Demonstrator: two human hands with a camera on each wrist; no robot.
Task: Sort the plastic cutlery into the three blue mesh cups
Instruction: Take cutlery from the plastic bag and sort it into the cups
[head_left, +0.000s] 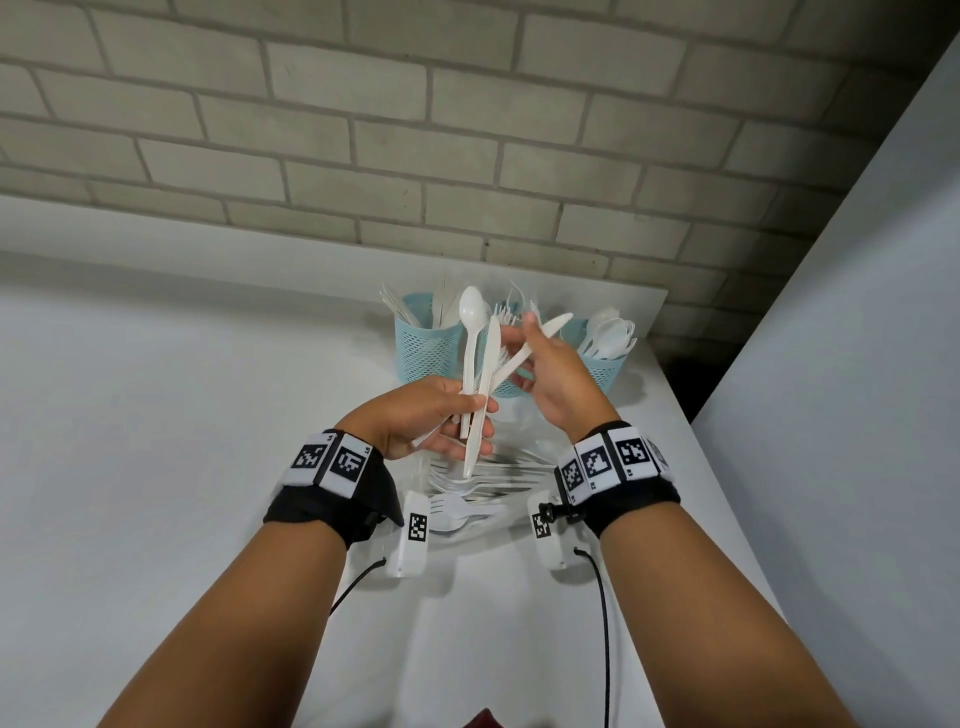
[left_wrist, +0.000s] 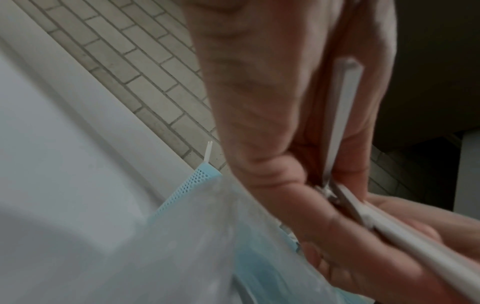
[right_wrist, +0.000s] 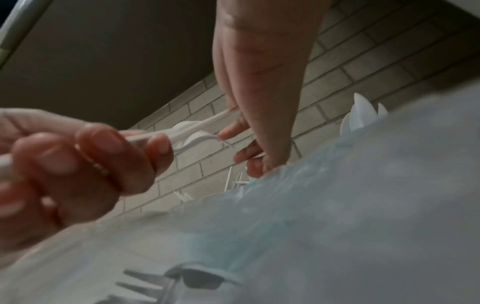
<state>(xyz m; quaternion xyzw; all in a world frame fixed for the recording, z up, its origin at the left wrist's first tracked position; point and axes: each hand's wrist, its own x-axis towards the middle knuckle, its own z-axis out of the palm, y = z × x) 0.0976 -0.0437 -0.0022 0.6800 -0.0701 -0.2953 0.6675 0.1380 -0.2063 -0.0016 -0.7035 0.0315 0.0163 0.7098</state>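
Note:
My left hand (head_left: 467, 415) grips a fanned bundle of white plastic cutlery by the handles, held above the table. A spoon (head_left: 470, 317) and a knife (head_left: 491, 358) in it stand upright. A second knife (head_left: 550, 328) slants right, and my right hand (head_left: 519, 345) pinches it between thumb and fingers. Behind the hands stand three blue mesh cups: the left cup (head_left: 423, 348) holds knives, the middle cup (head_left: 506, 387) is mostly hidden and shows fork tines, and the right cup (head_left: 605, 371) holds spoons (right_wrist: 363, 115). In the right wrist view my left hand (right_wrist: 78, 164) clasps the handles.
A pile of loose forks and other cutlery (head_left: 483, 486) lies on a clear plastic bag (right_wrist: 337, 226) on the white table (head_left: 156, 415), just below my hands. A brick wall (head_left: 363, 130) runs behind the cups. The table's right edge (head_left: 691, 431) is close to the right cup.

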